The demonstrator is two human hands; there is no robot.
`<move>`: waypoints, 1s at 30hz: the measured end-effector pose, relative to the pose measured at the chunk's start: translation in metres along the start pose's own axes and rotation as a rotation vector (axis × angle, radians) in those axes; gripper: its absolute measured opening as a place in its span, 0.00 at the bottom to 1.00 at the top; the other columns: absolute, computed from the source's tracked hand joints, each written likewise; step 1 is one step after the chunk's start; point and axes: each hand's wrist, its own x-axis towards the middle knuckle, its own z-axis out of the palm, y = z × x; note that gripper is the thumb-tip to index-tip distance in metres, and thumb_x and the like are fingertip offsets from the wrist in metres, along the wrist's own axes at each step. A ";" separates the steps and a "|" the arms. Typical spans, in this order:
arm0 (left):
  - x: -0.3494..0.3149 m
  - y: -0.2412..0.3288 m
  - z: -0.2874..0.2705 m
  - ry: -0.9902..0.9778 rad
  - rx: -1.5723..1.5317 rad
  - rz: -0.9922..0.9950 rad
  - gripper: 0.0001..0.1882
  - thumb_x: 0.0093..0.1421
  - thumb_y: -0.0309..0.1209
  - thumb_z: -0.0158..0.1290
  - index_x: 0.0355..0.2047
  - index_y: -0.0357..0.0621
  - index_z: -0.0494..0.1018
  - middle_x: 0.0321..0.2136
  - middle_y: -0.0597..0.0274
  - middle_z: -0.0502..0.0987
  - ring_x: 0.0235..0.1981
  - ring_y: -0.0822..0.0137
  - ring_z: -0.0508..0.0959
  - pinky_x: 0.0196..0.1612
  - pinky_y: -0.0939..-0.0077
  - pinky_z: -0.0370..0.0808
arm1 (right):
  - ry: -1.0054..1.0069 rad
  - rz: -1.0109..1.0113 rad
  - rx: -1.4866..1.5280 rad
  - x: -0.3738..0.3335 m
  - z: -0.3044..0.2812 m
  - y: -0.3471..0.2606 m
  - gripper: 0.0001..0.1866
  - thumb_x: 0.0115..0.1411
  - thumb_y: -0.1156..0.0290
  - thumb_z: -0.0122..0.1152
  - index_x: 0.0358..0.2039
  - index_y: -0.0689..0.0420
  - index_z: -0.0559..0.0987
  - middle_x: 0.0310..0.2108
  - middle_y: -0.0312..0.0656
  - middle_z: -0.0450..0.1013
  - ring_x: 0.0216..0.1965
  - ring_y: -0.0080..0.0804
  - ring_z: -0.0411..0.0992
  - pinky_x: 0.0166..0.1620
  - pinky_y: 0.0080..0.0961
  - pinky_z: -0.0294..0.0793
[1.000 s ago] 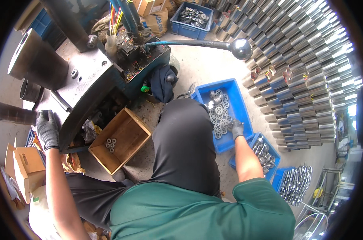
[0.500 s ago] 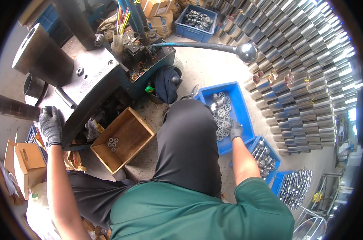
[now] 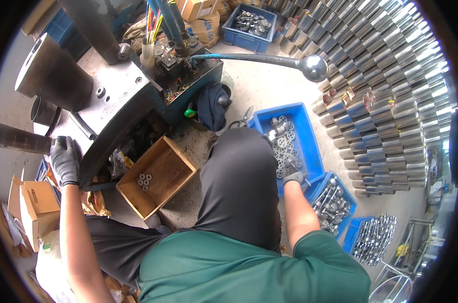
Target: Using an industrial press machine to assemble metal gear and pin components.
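My left hand (image 3: 65, 160), in a grey glove, rests at the edge of the machine's steel table (image 3: 119, 69), fingers stretched out beside the end of a dark round bar (image 3: 22, 137). At the near end of a blue bin (image 3: 309, 139) my gloved right hand (image 3: 293, 177) is closed on a small metal part; a thin pin sticks out beside it. The fingers partly hide that part. Several spoked metal wheels (image 3: 284, 143) lie in the bin. On the machine stand a thick steel cylinder (image 3: 57, 73), a short rod (image 3: 82, 126) and a ring (image 3: 100, 92).
A wooden box (image 3: 174, 178) with several small rings stands by my knee. Blue crates (image 3: 351, 203) of metal parts are at the right, below stacked steel tubes (image 3: 385, 116). A ball-ended lever (image 3: 313, 68) juts out overhead. Scissors (image 3: 247, 114) lie by the bin.
My right hand has drawn back toward me, from among the wheels to the bin's near end, with a pinned metal part now showing at it. My left hand stays in place.
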 end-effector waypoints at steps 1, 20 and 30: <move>0.000 0.000 0.001 0.001 -0.001 0.005 0.13 0.68 0.37 0.50 0.41 0.39 0.77 0.42 0.43 0.78 0.46 0.42 0.77 0.52 0.52 0.72 | 0.011 0.074 0.057 0.002 -0.002 0.002 0.43 0.63 0.29 0.37 0.64 0.51 0.67 0.62 0.41 0.69 0.64 0.41 0.65 0.65 0.44 0.57; 0.000 -0.006 0.014 0.052 -0.031 -0.033 0.14 0.68 0.36 0.52 0.43 0.35 0.75 0.42 0.40 0.77 0.45 0.41 0.77 0.51 0.52 0.72 | -0.118 0.219 0.281 -0.030 0.046 -0.011 0.51 0.58 0.19 0.31 0.70 0.41 0.65 0.69 0.38 0.65 0.67 0.51 0.62 0.63 0.67 0.60; -0.001 0.002 0.016 0.098 -0.133 -0.006 0.09 0.65 0.31 0.54 0.34 0.35 0.73 0.35 0.41 0.75 0.39 0.40 0.74 0.46 0.49 0.70 | -0.099 0.432 0.897 0.123 0.070 0.056 0.45 0.56 0.24 0.40 0.61 0.43 0.74 0.65 0.40 0.70 0.68 0.46 0.62 0.68 0.54 0.52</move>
